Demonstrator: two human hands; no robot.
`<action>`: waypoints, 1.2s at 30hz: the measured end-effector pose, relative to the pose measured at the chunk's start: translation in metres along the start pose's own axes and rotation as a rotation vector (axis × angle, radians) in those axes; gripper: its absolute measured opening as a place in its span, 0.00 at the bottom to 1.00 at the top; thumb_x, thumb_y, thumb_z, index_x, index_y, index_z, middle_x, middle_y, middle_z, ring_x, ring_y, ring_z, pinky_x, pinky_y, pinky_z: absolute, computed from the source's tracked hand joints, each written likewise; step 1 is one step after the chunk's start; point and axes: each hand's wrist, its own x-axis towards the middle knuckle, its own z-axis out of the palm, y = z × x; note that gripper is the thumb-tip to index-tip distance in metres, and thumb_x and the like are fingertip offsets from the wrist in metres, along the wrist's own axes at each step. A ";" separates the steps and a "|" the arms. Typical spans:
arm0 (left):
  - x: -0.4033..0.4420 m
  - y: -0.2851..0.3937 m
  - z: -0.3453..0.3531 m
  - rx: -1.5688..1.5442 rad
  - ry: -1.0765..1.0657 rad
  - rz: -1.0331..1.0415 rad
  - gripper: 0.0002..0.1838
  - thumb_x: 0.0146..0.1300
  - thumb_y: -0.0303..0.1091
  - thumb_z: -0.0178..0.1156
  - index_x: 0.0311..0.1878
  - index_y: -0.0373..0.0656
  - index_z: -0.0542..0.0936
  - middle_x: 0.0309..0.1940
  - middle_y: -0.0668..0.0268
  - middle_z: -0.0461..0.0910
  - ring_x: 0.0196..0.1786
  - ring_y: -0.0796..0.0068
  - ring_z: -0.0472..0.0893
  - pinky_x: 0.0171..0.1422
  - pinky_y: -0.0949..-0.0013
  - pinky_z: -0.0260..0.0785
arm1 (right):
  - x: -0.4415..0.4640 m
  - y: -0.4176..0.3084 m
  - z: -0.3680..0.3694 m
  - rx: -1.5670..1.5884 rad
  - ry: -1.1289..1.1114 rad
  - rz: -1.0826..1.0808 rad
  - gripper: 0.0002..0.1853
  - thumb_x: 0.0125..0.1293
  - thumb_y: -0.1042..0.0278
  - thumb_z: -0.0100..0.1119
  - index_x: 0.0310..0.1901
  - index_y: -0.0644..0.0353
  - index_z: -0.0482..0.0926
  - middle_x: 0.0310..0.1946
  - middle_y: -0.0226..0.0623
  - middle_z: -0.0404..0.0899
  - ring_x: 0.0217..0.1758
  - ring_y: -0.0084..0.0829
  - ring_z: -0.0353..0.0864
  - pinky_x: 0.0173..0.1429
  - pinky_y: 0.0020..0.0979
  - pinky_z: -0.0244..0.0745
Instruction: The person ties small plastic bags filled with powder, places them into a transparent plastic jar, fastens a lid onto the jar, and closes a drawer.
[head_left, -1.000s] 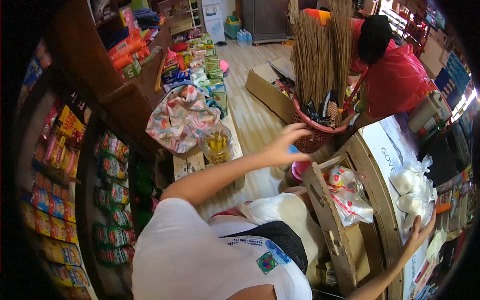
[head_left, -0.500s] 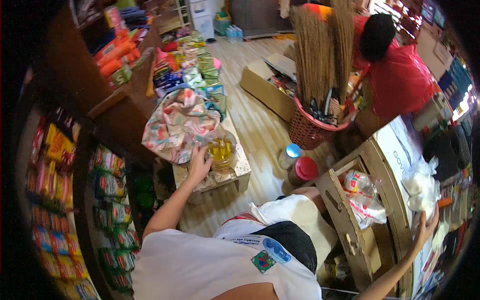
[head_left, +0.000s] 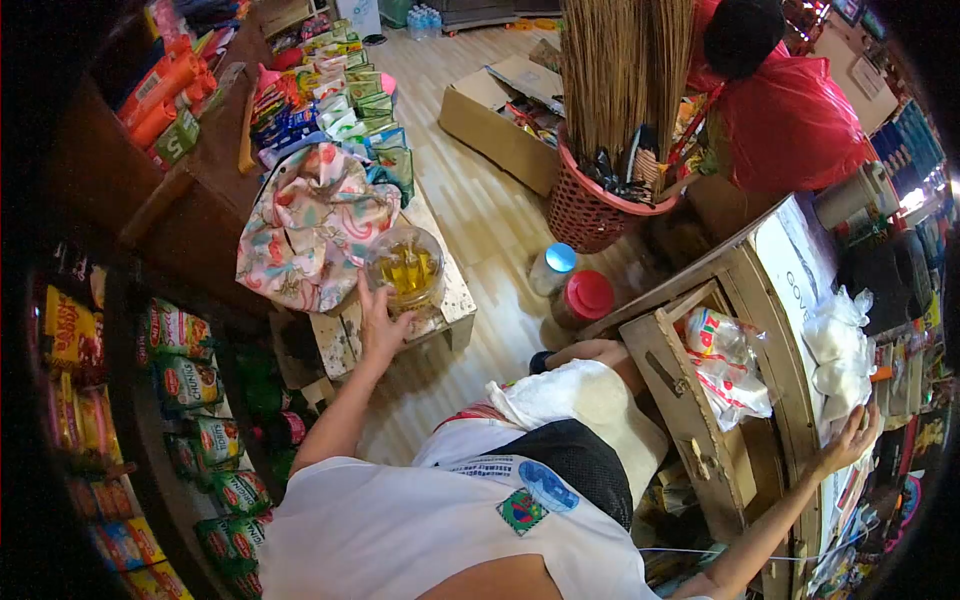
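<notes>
Head view: left of center, the round clear jar (head_left: 404, 268) with yellow contents stands on the pale bench (head_left: 448, 306), its mouth end toward the camera and its long axis roughly upright, the patterned cloth (head_left: 315, 225) just beside its left side, the bench's near corner below right and open floor (head_left: 500, 290) beyond. The left hand (head_left: 382, 325) reaches up the frame, fingers and thumb spread, unclenched, at the jar's lower left; at right, the right hand (head_left: 850, 440), loosely open, lies just below the white-filled bags (head_left: 838, 350).
</notes>
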 end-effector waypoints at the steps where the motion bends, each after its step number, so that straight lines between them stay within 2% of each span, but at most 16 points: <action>1: 0.001 -0.001 -0.001 0.000 -0.002 0.004 0.29 0.41 0.26 0.74 0.47 0.42 0.70 0.74 0.42 0.41 0.72 0.39 0.54 0.70 0.55 0.58 | -0.003 -0.005 0.003 0.004 0.052 0.017 0.25 0.66 0.60 0.61 0.60 0.65 0.72 0.60 0.42 0.70 0.61 0.33 0.71 0.62 0.34 0.69; 2: 0.001 -0.002 -0.001 -0.001 -0.007 0.011 0.29 0.41 0.26 0.74 0.46 0.42 0.70 0.74 0.42 0.41 0.72 0.39 0.55 0.70 0.55 0.59 | -0.003 0.002 0.003 -0.106 0.050 -0.107 0.23 0.65 0.66 0.63 0.58 0.66 0.73 0.60 0.42 0.70 0.60 0.34 0.71 0.60 0.34 0.72; 3: 0.001 -0.001 -0.002 -0.022 -0.033 -0.023 0.28 0.41 0.26 0.74 0.46 0.42 0.70 0.74 0.42 0.42 0.72 0.39 0.56 0.69 0.55 0.60 | -0.009 -0.002 0.014 0.170 0.074 -0.051 0.20 0.62 0.71 0.65 0.55 0.66 0.76 0.61 0.43 0.69 0.63 0.37 0.70 0.63 0.38 0.69; 5: 0.002 0.003 -0.005 -0.065 -0.080 -0.090 0.27 0.42 0.25 0.74 0.45 0.43 0.70 0.73 0.43 0.43 0.70 0.39 0.58 0.67 0.55 0.62 | -0.018 -0.041 0.023 -0.277 0.020 -0.476 0.19 0.59 0.74 0.66 0.53 0.63 0.77 0.63 0.44 0.68 0.67 0.42 0.66 0.68 0.44 0.64; 7: 0.002 0.004 -0.005 -0.026 -0.070 -0.044 0.28 0.42 0.25 0.74 0.46 0.43 0.69 0.73 0.44 0.42 0.69 0.40 0.61 0.66 0.55 0.64 | -0.024 -0.078 0.035 -0.337 -0.028 -0.754 0.19 0.57 0.74 0.68 0.52 0.58 0.79 0.64 0.45 0.67 0.70 0.47 0.61 0.71 0.49 0.57; 8: 0.002 0.001 -0.005 -0.038 -0.075 -0.044 0.28 0.42 0.25 0.74 0.46 0.43 0.69 0.73 0.44 0.41 0.69 0.40 0.61 0.65 0.55 0.64 | -0.029 -0.086 0.041 -0.354 -0.044 -0.815 0.19 0.58 0.71 0.68 0.52 0.54 0.79 0.64 0.45 0.67 0.71 0.50 0.59 0.72 0.51 0.53; 13: 0.000 -0.001 -0.005 0.043 -0.033 0.022 0.31 0.40 0.23 0.74 0.47 0.43 0.68 0.74 0.44 0.40 0.66 0.41 0.65 0.64 0.57 0.65 | -0.063 -0.127 0.061 -0.345 -0.196 -0.757 0.16 0.58 0.66 0.67 0.50 0.53 0.80 0.65 0.44 0.67 0.72 0.50 0.57 0.73 0.50 0.50; 15: -0.002 -0.002 -0.007 0.046 -0.037 -0.030 0.31 0.40 0.23 0.74 0.47 0.43 0.68 0.73 0.44 0.41 0.68 0.41 0.63 0.66 0.57 0.64 | -0.070 -0.133 0.065 -0.339 -0.246 -0.750 0.16 0.58 0.66 0.68 0.48 0.53 0.80 0.65 0.44 0.67 0.73 0.50 0.57 0.73 0.49 0.50; 19: -0.002 -0.011 -0.004 0.064 -0.034 0.033 0.29 0.40 0.24 0.74 0.46 0.42 0.69 0.73 0.43 0.43 0.69 0.40 0.60 0.68 0.57 0.60 | -0.071 -0.141 0.060 -0.319 -0.251 -0.700 0.15 0.54 0.71 0.69 0.44 0.55 0.81 0.64 0.45 0.68 0.72 0.51 0.58 0.71 0.48 0.53; 23: 0.004 -0.012 -0.004 -0.018 -0.026 -0.012 0.25 0.42 0.25 0.73 0.43 0.40 0.70 0.72 0.42 0.47 0.69 0.40 0.61 0.68 0.57 0.58 | -0.061 -0.143 0.042 -0.365 -0.252 -0.585 0.14 0.53 0.72 0.69 0.42 0.58 0.81 0.63 0.46 0.69 0.71 0.50 0.60 0.70 0.46 0.53; 28: 0.013 0.005 -0.007 -0.023 -0.048 -0.129 0.21 0.42 0.25 0.72 0.37 0.40 0.70 0.71 0.41 0.48 0.68 0.40 0.61 0.66 0.58 0.60 | -0.059 -0.133 0.032 -0.265 -0.382 -0.406 0.12 0.53 0.75 0.67 0.40 0.60 0.80 0.59 0.46 0.71 0.68 0.48 0.63 0.68 0.43 0.57; 29: 0.013 0.003 -0.005 0.004 -0.025 -0.085 0.21 0.42 0.26 0.73 0.36 0.39 0.70 0.71 0.41 0.49 0.67 0.41 0.63 0.66 0.58 0.61 | -0.060 -0.130 0.033 -0.235 -0.421 -0.365 0.12 0.53 0.75 0.67 0.40 0.60 0.80 0.58 0.46 0.71 0.68 0.48 0.64 0.68 0.43 0.58; 32: 0.010 -0.010 0.003 0.065 0.020 0.022 0.21 0.42 0.27 0.73 0.35 0.39 0.70 0.71 0.41 0.50 0.63 0.43 0.67 0.63 0.59 0.63 | -0.068 -0.133 0.037 -0.262 -0.504 -0.417 0.11 0.52 0.76 0.67 0.39 0.60 0.79 0.55 0.45 0.74 0.66 0.48 0.66 0.66 0.43 0.60; 36: 0.008 -0.021 -0.005 0.060 -0.031 -0.016 0.23 0.41 0.29 0.75 0.36 0.39 0.70 0.70 0.40 0.53 0.58 0.44 0.72 0.60 0.58 0.66 | -0.090 -0.137 0.060 -0.209 -0.554 -0.485 0.10 0.53 0.78 0.65 0.38 0.61 0.79 0.54 0.46 0.75 0.64 0.48 0.69 0.66 0.44 0.60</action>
